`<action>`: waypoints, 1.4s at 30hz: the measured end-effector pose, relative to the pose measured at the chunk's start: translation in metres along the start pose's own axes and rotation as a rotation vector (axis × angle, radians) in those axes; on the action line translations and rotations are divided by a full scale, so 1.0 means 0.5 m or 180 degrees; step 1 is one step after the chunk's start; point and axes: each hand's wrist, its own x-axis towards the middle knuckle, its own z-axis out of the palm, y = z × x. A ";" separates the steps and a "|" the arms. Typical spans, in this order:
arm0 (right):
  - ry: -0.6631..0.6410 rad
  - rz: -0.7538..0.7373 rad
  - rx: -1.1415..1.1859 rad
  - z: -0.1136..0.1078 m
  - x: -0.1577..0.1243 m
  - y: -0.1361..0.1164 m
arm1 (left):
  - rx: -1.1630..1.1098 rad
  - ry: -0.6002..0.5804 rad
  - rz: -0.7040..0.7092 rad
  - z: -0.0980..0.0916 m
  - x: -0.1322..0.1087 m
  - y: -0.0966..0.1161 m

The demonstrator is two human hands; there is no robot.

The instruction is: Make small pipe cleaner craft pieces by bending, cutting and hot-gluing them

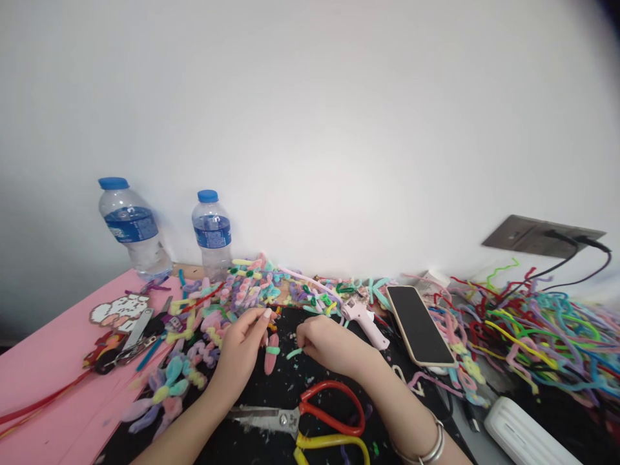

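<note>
My left hand (pixel 245 342) is closed, thumb against fingertips, and what it pinches is too small or hidden to name. Just beside those fingers is a pink fuzzy pipe-cleaner piece (pixel 269 365) with a mint band around its middle; I cannot tell if they touch. My right hand (pixel 329 342) is curled, and a short mint pipe cleaner (pixel 293 354) sticks out from under its fingers. Below both hands, a pair of scissors (pixel 290 420) with one red and one yellow handle lies on the black mat (pixel 271 449), blades pointing left.
A pink glue gun (pixel 365 323) and a phone (pixel 420 326) lie to the right. Beyond them is a heap of coloured pipe cleaners (pixel 547 342). Two water bottles (pixel 130 226) stand against the wall at left. Fuzzy pieces (pixel 252 281) line the back. A white case (pixel 526 436) is at lower right.
</note>
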 end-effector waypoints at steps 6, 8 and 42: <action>-0.0019 0.0075 0.0097 -0.007 -0.001 0.003 | -0.0009 -0.0239 -0.0027 0.008 -0.005 0.009; -0.0051 0.0127 0.0123 -0.007 -0.001 0.003 | -0.0030 -0.0317 -0.0038 0.009 -0.006 0.008; 0.0119 0.0303 -0.0141 -0.058 -0.032 -0.032 | 0.1329 -0.1510 0.1216 0.016 -0.032 0.013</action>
